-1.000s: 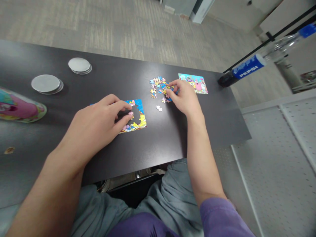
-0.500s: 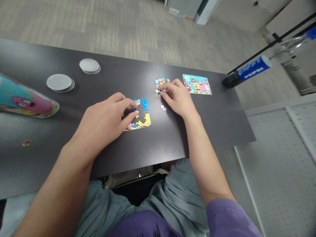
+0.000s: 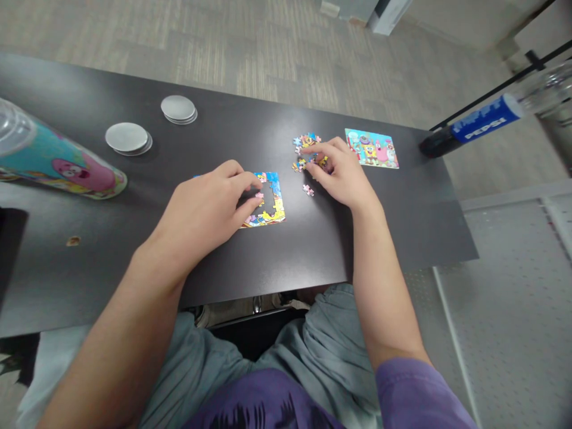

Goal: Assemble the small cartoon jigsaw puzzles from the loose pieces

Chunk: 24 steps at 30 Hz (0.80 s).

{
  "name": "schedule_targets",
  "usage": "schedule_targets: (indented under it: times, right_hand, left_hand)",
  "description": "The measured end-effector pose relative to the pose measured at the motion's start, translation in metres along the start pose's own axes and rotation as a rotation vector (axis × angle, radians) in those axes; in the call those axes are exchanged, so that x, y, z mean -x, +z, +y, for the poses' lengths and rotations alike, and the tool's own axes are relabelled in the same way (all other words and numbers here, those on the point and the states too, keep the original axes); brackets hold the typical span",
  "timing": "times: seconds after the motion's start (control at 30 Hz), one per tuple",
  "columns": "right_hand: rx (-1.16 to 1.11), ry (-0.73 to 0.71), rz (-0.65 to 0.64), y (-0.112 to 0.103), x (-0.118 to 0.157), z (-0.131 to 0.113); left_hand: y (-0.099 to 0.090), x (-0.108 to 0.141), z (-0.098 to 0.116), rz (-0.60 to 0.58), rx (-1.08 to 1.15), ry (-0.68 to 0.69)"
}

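My left hand (image 3: 210, 205) rests over the left part of a puzzle frame (image 3: 278, 205), its thumb and forefinger around a small pink and yellow puzzle piece (image 3: 260, 196) inside the frame's opening. A heap of loose puzzle pieces (image 3: 307, 140) lies to the right of the frame. My right hand (image 3: 342, 173) reaches over this heap with its fingertips among the pieces; whether it grips one is hidden. A single pink piece (image 3: 308, 190) lies just below the heap. Beyond my right hand is a cartoon picture card (image 3: 373, 149).
Two stacks of pale round discs (image 3: 127, 137) (image 3: 179, 108) sit at the back left. A cartoon-printed cylinder (image 3: 67, 158) lies at the left. A Pepsi bottle (image 3: 482, 122) stands at the table's right end. The dark table (image 3: 268, 262) has its near edge by my lap.
The view has shifted, so the table's things appear further right. My left hand stays at the frame and my right hand stays at the heap, its fingers slightly moved.
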State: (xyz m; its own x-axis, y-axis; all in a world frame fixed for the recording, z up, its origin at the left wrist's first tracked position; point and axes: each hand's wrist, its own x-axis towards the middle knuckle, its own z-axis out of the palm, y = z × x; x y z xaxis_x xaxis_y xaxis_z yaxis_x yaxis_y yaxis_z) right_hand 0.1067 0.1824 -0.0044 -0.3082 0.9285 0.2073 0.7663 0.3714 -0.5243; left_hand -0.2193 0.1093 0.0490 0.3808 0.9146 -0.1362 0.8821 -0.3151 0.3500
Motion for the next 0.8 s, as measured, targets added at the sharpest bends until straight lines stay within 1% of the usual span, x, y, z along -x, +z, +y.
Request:
schedule_targets:
  times: [0.1, 0.27, 0.4, 0.5, 0.67, 0.73, 0.8]
  right_hand:
    - [0.004, 0.01, -0.039, -0.004, 0.001, 0.0]
    - [-0.035, 0.081, -0.052, -0.01, 0.0, 0.002]
    - [-0.099, 0.077, -0.05, -0.015, 0.002, -0.002]
    - [-0.096, 0.084, -0.054, -0.017, 0.004, -0.007]
    - [-0.16, 0.207, -0.106, -0.02, 0.006, -0.017]
    - [-0.211, 0.212, -0.098, -0.023, 0.007, -0.025]
    - [-0.27, 0.19, -0.081, -0.026, 0.009, -0.038]
  left_hand:
    - [0.0, 0.0, 0.0, -0.01, -0.021, -0.001]
    - [-0.001, -0.001, 0.001, -0.052, -0.04, -0.046]
    - [0.0, -0.001, 0.0, -0.035, -0.016, -0.041]
    - [0.001, -0.001, -0.001, -0.03, -0.016, -0.053]
    - [0.003, 0.0, -0.005, -0.002, 0.014, -0.046]
    - [0.003, 0.0, -0.007, 0.011, 0.034, -0.034]
    - [0.003, 0.0, -0.008, 0.022, 0.04, -0.038]
